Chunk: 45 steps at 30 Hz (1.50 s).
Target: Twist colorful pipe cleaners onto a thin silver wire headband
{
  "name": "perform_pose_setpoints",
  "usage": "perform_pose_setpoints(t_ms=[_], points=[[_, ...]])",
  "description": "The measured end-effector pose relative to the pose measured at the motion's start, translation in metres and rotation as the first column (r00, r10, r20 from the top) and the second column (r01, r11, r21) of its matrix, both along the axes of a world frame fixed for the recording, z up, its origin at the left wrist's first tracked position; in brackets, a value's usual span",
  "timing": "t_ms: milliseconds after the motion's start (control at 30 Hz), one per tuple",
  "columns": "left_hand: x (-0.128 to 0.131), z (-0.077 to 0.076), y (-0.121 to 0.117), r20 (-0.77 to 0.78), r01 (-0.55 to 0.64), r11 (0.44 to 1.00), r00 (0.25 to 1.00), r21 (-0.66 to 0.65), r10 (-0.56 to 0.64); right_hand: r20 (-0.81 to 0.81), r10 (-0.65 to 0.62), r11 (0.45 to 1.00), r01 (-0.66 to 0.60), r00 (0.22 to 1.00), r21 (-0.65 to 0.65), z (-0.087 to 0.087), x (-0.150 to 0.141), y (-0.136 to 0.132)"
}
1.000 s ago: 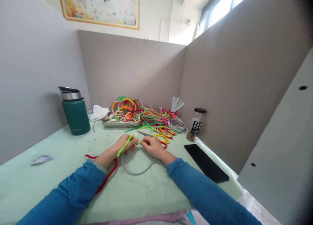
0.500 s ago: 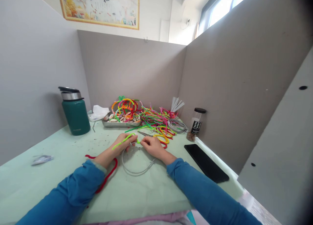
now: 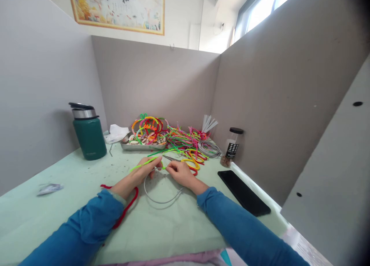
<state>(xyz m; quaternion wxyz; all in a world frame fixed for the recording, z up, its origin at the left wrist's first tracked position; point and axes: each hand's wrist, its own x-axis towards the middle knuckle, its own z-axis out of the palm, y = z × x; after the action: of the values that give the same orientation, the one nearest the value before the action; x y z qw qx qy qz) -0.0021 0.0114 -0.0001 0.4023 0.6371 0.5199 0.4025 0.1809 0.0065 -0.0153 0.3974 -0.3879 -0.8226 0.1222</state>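
Note:
My left hand [image 3: 144, 173] is closed on a bright green pipe cleaner [image 3: 142, 165], whose long tail lies over the back of the hand. A thin grey wire hoop [image 3: 159, 202] hangs below the same fingers, curving down over the table. Close beside it, my right hand [image 3: 182, 173] pinches the short end of the green pipe cleaner near the hoop. The exact grip on the wire is hidden by the fingers. A red pipe cleaner [image 3: 131, 204] lies under my left forearm. Scissors with yellow handles [image 3: 195, 165] lie just past my right hand.
Behind the hands are a metal tray [image 3: 144, 147] with finished-looking colourful hoops, a pile of pipe cleaners [image 3: 185, 137] and a coil of grey wire [image 3: 210, 148]. A green bottle [image 3: 90, 138] stands left; a clear jar [image 3: 231, 146] and a black phone [image 3: 243, 193] are right.
The green pipe cleaner's tail has dropped lower along my left hand, and the left thumb has shifted over it. My right hand stays almost in place.

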Motion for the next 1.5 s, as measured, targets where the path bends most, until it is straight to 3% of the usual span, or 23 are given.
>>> perform_pose_setpoints(t_ms=[267, 500, 700, 833, 1067, 1500], points=[[0.0, 0.009, -0.01, -0.047, 0.099, 0.99, 0.994, 0.096, -0.095, -0.021, 0.008, 1.0, -0.008, 1.0, 0.006, 0.0, 0.0, 0.0], [0.002, 0.012, -0.009, -0.115, 0.084, 0.992, 0.991, 0.092, -0.073, -0.008, 0.001, 1.0, -0.001, 1.0, 0.004, 0.0, 0.0, 0.001], [0.005, 0.019, -0.012, -0.209, 0.018, 1.0, 0.978, 0.014, -0.015, -0.001, -0.005, 1.0, 0.005, 1.0, 0.008, -0.001, 0.0, 0.001], [0.006, 0.017, -0.01, -0.254, 0.072, 0.997, 0.965, 0.032, -0.062, 0.008, -0.007, 1.0, 0.007, 1.0, 0.005, -0.001, 0.0, 0.002], [0.008, 0.012, -0.009, -0.291, 0.063, 0.998, 0.954, -0.025, -0.068, 0.017, -0.009, 1.0, 0.009, 1.0, -0.008, -0.001, 0.0, 0.002], [0.007, 0.011, -0.009, -0.406, 0.119, 0.984, 0.912, 0.134, -0.055, 0.012, -0.001, 1.0, 0.001, 1.0, -0.023, -0.001, -0.001, 0.001]])
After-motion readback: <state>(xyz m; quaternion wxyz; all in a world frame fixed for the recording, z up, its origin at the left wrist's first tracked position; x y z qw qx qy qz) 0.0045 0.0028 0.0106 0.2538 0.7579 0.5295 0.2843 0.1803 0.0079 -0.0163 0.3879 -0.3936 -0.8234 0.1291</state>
